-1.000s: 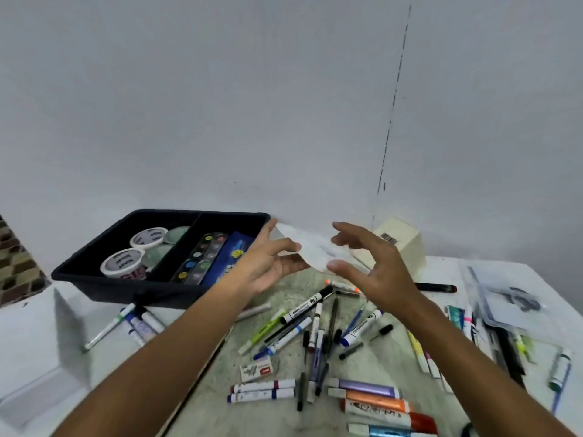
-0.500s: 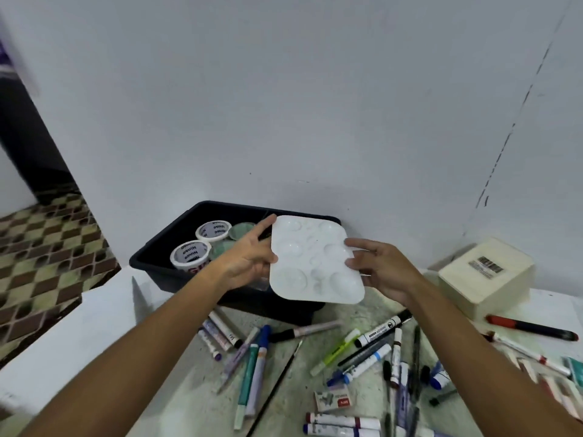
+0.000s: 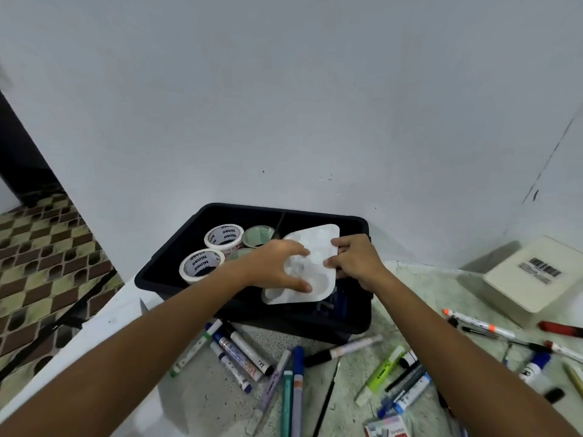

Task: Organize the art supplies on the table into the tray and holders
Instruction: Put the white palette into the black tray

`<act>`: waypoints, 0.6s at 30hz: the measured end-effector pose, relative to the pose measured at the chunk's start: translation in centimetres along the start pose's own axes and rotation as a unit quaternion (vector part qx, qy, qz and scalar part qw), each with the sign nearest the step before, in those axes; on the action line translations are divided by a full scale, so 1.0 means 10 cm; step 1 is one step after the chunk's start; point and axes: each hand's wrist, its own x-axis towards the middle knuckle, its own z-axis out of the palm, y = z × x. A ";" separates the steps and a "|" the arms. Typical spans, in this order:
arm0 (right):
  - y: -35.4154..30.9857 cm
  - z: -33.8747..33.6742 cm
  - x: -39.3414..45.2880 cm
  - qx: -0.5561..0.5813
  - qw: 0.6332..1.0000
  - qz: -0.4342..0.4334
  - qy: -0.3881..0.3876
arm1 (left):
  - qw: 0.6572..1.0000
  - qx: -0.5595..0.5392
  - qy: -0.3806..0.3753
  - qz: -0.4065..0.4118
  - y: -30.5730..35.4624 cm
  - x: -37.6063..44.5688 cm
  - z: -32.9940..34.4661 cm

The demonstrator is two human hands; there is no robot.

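white paint palette [image 3: 310, 266] sits tilted in the right compartment of the black tray [image 3: 353, 323]. left hand [image 3: 277, 266] lies over its left side, fingers [image 3: 298, 287] spread and curled onto it; right hand [image 3: 355, 258] pinches its right edge. tape rolls [image 3: 202, 264] occupy the left compartment. markers [image 3: 243, 351] lie on the worktop [image 3: 419, 285].

Two bare forearms in frame, no sleeves visible up to the frame edge. Left hand [image 3: 277, 266] and right hand [image 3: 355, 263]: no gloves, rings, watch or wristbands. Short nails as far as visible. No markings on either arm.
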 end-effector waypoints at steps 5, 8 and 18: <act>-0.04 0.03 -0.08 -0.293 0.955 -0.038 -0.007 | 0.994 0.087 -0.068 0.020 -0.02 0.04 0.13; -0.05 0.05 -0.13 -0.454 0.888 -0.075 0.024 | 0.986 0.143 -0.080 0.031 -0.02 0.06 0.15; 0.17 0.04 -0.23 -0.478 0.865 -0.151 0.017 | 0.984 0.156 -0.085 0.033 0.00 0.16 0.16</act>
